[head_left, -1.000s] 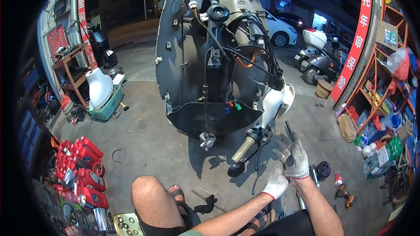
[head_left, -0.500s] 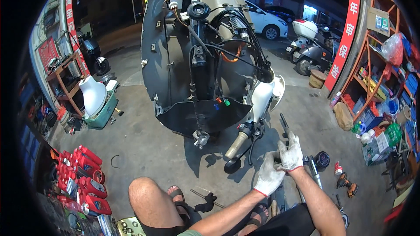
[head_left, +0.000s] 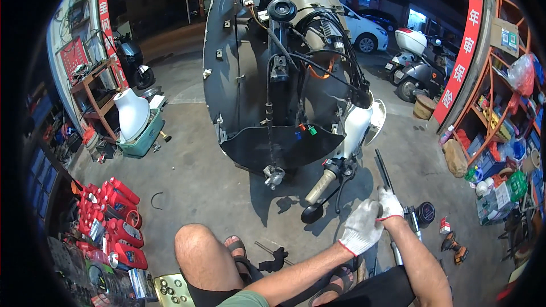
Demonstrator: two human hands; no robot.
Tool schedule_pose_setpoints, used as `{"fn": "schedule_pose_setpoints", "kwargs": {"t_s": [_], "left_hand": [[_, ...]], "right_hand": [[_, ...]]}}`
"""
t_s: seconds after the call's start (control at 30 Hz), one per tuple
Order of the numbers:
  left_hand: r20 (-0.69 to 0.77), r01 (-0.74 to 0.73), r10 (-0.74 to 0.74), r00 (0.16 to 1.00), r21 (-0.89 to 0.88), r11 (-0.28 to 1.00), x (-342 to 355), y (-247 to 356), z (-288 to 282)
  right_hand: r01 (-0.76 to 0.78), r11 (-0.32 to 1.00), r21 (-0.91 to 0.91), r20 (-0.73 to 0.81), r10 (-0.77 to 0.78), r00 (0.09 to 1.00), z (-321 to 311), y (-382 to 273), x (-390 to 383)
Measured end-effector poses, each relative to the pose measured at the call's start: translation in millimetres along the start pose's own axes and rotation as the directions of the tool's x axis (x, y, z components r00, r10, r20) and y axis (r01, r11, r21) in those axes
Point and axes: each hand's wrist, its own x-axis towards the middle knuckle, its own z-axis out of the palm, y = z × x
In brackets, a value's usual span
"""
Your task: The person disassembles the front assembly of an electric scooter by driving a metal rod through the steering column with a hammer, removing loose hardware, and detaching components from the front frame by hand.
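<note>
My left hand (head_left: 362, 228), in a white knitted glove, has its fingers curled beside the right wrist; whatever lies in them is hidden. My right hand (head_left: 389, 203), gloved alike, is closed around the lower end of a slim dark rod (head_left: 384, 167), which points up and away. Close by on the right lies a silvery metal tube (head_left: 414, 223), with a round black part (head_left: 425, 214) beside it. In front stands a partly stripped scooter body (head_left: 244, 79) with bare wiring. Its handlebar grip (head_left: 321, 186) and brake lever (head_left: 339, 196) are left of my hands.
A cordless drill (head_left: 453, 247) and a small red-and-white box (head_left: 445, 225) lie at right. Red bottles (head_left: 122, 230) crowd the left, near a tray of metal rings (head_left: 172, 290). A black glove-like item (head_left: 274, 260) lies by my foot. Loaded shelves (head_left: 483, 113) line the right.
The view has shifted, so the scene sits farther right. My right hand's fingers, stretched along the rod before, are now curled lower on it, and more of the rod shows.
</note>
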Motion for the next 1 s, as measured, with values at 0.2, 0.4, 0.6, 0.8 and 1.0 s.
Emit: {"fn": "schedule_pose_setpoints", "kwargs": {"t_s": [0.2,0.4,0.6,0.8,1.0], "left_hand": [[0.236,-0.078,0.040,0.971,0.156,0.985,-5.9,-6.8,-14.3],[0.418,0.035,-0.015,0.908,-0.041,0.999,-13.8,-26.1,-15.2],[0.479,0.178,-0.035,0.877,-0.256,0.950,-28.3,-0.8,-15.9],[0.341,0.181,-0.068,0.938,-0.312,0.933,-25.5,19.7,-18.5],[0.513,0.611,-0.387,0.767,-0.395,0.686,-28.7,1.1,-18.0]], "right_hand": [[0.103,0.954,-0.281,0.258,-0.029,0.966,13.5,-8.5,-17.8],[0.264,0.905,-0.334,0.374,-0.131,0.918,17.5,-24.1,-34.8],[0.183,0.963,-0.197,0.275,-0.125,0.953,12.3,-10.8,-36.0],[-0.080,0.859,0.506,-0.110,0.156,0.982,0.9,2.8,-15.5],[-0.169,0.052,0.984,0.159,0.156,0.975,-31.9,-34.2,-22.2]]}}
